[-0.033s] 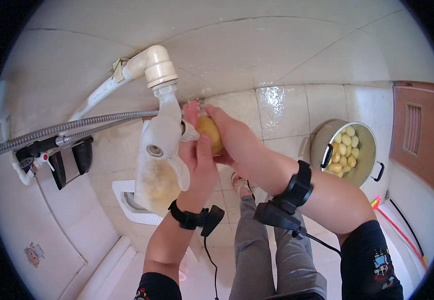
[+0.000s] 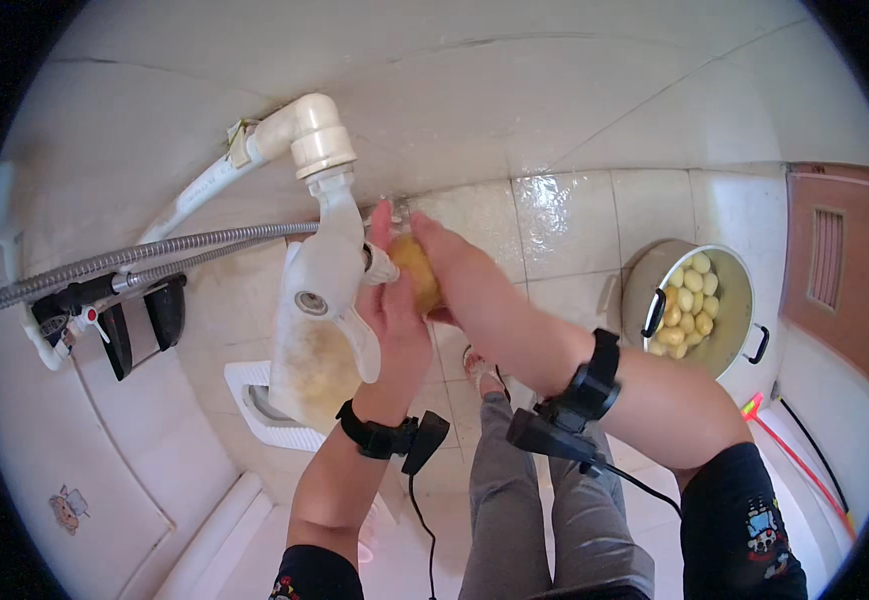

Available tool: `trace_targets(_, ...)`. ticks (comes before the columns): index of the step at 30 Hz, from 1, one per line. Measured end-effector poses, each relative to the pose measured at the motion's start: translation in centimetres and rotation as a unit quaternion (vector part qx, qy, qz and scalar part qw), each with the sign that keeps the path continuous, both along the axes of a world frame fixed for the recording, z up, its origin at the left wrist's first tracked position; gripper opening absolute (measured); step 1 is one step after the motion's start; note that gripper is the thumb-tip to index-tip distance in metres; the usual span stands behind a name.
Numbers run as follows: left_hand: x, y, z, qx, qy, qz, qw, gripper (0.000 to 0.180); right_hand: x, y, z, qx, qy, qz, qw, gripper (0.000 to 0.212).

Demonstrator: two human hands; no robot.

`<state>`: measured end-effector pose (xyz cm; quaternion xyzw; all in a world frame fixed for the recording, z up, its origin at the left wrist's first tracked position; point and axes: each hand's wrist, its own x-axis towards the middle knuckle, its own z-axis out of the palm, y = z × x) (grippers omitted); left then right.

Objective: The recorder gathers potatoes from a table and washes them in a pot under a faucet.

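Note:
A yellow potato (image 2: 418,272) sits between my two hands, just right of a white plastic tap (image 2: 322,290). My left hand (image 2: 394,320) cups it from below and from the left, fingers pointing up past the tap's spout. My right hand (image 2: 459,268) closes over it from the right. Each wrist wears a black band with a cable. Off to the right, a metal pot (image 2: 642,285) on the wet tiled floor holds several peeled pale potatoes (image 2: 689,305).
A white pipe elbow (image 2: 304,135) feeds the tap from the wall. Flexible metal hoses (image 2: 134,260) run left to a black fitting (image 2: 139,320). A white floor fixture (image 2: 249,400) lies below the tap. My grey-trousered legs (image 2: 514,510) are underneath. A brown door (image 2: 834,270) stands at the right.

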<state>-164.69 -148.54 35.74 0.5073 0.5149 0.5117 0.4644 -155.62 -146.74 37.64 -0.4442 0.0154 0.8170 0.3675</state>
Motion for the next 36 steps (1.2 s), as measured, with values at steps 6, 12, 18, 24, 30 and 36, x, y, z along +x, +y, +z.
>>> trace_targets(6, -1.2, 0.7, -0.7, -0.217, -0.255, -0.012, 0.942, 0.047, 1.1, -2.3, -3.0, 0.48, -0.362, 0.029, 0.799, 0.048)
trace_targets(12, -2.2, 0.8, -1.2, -0.27, -0.24, -0.009, 0.932, 0.036, 0.2, -1.7, -4.2, 0.611, -0.423, 0.027, 0.668, 0.043)
trace_targets(18, -0.3, -0.8, -1.6, -0.092, -0.079, 0.02, 0.992, 0.032, -0.3, -0.1, -3.6, 0.147, 0.018, -0.047, 0.988, 0.047)
trace_targets(24, -3.9, 0.1, -3.3, 0.028, 0.104, -0.172, 0.979, 0.039, -0.4, -0.9, -2.4, -0.09, 0.061, -0.024, 0.994, 0.044)
trace_targets(30, -0.3, 1.1, -0.5, -0.203, -0.092, -0.022, 0.975, 0.04, -1.0, -4.2, -4.1, 0.257, -0.262, -0.006, 0.93, 0.05)
trace_targets(36, -2.3, 1.7, -2.8, -0.205, -0.156, -0.04, 0.966, 0.039, -1.6, -3.7, -4.8, 0.457, -0.364, -0.088, 0.807, 0.051)
